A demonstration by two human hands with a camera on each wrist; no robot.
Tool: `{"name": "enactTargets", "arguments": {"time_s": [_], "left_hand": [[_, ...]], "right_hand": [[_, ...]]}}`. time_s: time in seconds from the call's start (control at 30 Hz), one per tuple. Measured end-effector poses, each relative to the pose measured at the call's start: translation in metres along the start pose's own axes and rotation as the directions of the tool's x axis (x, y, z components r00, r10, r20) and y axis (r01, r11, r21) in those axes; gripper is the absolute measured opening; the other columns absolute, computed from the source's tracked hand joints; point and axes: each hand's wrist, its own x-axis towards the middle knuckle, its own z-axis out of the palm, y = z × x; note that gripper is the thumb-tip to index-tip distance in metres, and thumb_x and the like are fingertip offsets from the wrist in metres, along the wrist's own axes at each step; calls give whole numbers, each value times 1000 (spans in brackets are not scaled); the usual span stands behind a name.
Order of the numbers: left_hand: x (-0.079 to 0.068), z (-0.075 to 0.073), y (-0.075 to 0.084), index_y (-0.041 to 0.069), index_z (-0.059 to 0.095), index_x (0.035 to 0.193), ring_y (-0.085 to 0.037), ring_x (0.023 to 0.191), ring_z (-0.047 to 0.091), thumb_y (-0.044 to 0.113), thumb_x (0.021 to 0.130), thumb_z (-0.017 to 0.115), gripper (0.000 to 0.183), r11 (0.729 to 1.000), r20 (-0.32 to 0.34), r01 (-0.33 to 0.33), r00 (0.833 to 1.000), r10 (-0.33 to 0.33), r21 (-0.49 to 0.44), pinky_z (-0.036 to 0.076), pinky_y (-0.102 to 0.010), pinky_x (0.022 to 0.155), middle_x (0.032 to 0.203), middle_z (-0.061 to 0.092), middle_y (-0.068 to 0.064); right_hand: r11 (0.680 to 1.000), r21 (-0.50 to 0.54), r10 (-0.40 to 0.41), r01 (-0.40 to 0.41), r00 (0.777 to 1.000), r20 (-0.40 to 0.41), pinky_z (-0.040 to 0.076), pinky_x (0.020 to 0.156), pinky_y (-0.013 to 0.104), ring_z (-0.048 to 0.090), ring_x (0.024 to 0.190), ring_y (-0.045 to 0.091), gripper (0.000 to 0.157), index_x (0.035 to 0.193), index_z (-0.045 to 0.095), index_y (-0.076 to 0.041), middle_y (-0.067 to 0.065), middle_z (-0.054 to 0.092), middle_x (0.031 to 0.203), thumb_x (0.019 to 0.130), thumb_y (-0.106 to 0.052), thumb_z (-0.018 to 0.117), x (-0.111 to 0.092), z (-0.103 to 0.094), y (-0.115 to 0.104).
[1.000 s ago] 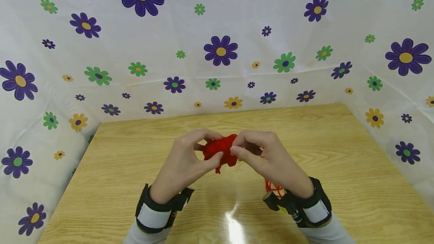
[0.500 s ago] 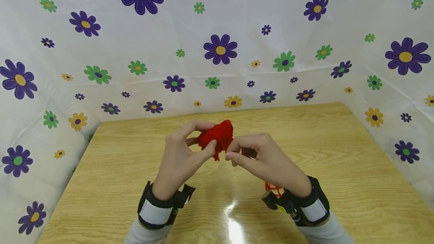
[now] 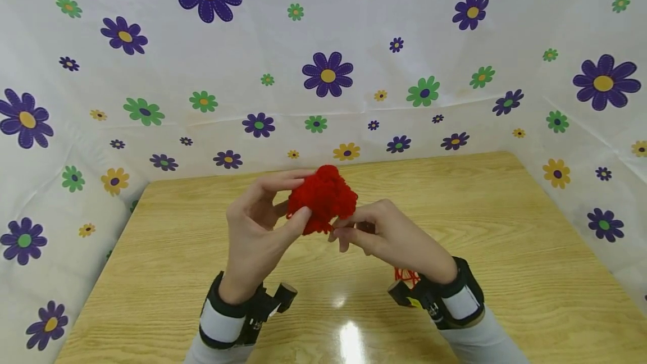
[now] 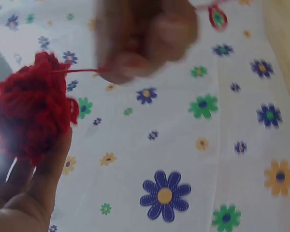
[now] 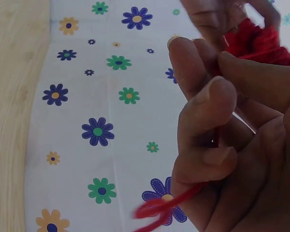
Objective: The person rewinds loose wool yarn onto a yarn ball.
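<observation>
A fluffy bundle of red yarn [image 3: 325,198] is held above the table by my left hand [image 3: 260,229], thumb on the near side and fingers behind. My right hand [image 3: 389,237], just right of it, pinches a strand between thumb and fingertips. In the left wrist view that yarn strand [image 4: 79,71] runs taut from the bundle [image 4: 31,108] to the blurred right hand [image 4: 150,41]. The right wrist view shows the strand's tail [image 5: 186,195] passing through the curled fingers and hanging below them in a loop.
Loose red yarn [image 3: 406,276] lies on the wooden table [image 3: 177,274], partly hidden by the right wrist's camera mount [image 3: 401,292]. A white flower-print cloth [image 3: 283,60] stands behind the table and along its sides.
The left hand has lifted the bundle up and slightly left, turning it so a looped, fluffy side shows. My right hand has shifted a little left and down, below the bundle's right edge.
</observation>
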Motion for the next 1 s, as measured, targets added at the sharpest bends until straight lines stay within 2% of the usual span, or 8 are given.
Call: {"name": "enactTargets", "arguments": {"time_s": [0.07, 0.13, 0.27, 0.37, 0.5, 0.67, 0.8, 1.0], "left_hand": [[-1, -2, 4, -21, 55, 106, -44, 107, 58, -25, 74, 60, 33, 997, 77, 28, 997, -23, -66, 60, -39, 82, 117, 68, -11], [-2, -4, 6, -20, 56, 107, -43, 108, 57, -24, 75, 61, 33, 993, 166, 76, 984, -61, -86, 60, -41, 81, 117, 68, -12], [-4, -5, 7, -7, 61, 110, -33, 107, 59, -19, 77, 65, 35, 987, 321, 161, 934, -156, 11, 59, -44, 83, 116, 66, -17], [-5, -6, 8, 2, 64, 109, -26, 104, 60, -16, 77, 69, 36, 978, 379, 187, 901, -210, 97, 59, -45, 84, 113, 67, -15], [-6, -9, 8, 6, 66, 107, -22, 100, 62, -14, 76, 71, 37, 971, 421, 170, 878, -228, 171, 61, -44, 80, 109, 69, -11], [-5, -12, 3, 10, 67, 103, -15, 93, 61, -3, 76, 75, 31, 943, 460, 62, 861, -216, 326, 62, -37, 73, 102, 69, -5], [-4, -12, -5, 12, 66, 99, -11, 87, 58, 4, 76, 77, 26, 880, 426, -9, 877, -221, 474, 61, -33, 70, 98, 67, -1], [-3, -14, -16, 7, 66, 99, -16, 86, 58, 3, 76, 77, 25, 793, 250, -6, 950, -185, 609, 60, -39, 68, 97, 67, -7]], "right_hand": [[1000, 9, 26, -26, 999, -18, 40, 41, 18, 45, 46, 8, 14, 93, 73, -7, 3, 66, 68, 91, 1, 62, -1, 0, 1], [999, 18, 39, -38, 998, -49, 45, 45, 19, 49, 51, 8, 14, 95, 73, -5, 4, 67, 69, 89, 2, 63, -2, 0, 2], [998, 47, 35, -30, 992, -119, 59, 58, 27, 60, 62, 11, 18, 98, 72, -7, 5, 72, 81, 89, 5, 62, -3, 1, 0], [998, 61, 29, -20, 988, -152, 59, 59, 29, 60, 65, 13, 15, 95, 70, -8, 5, 72, 83, 91, 3, 61, -4, 1, -2], [999, 42, 6, 2, 982, -190, 55, 54, 26, 57, 61, 15, 6, 92, 70, -9, 5, 69, 77, 93, -6, 65, -3, 3, -4], [1000, 4, -23, 24, 967, -254, 51, 49, 24, 54, 57, 15, 5, 89, 67, -10, 4, 65, 73, 93, -11, 65, -3, 3, -7], [999, -7, -39, 38, 956, -291, 41, 46, 22, 50, 56, 13, 6, 88, 66, -11, 3, 62, 73, 93, -10, 65, -4, 2, -10], [996, 3, -82, 86, 961, -264, 35, 44, 21, 45, 53, 13, 3, 88, 69, -7, 3, 56, 68, 91, -7, 67, -6, 2, -16]]}}
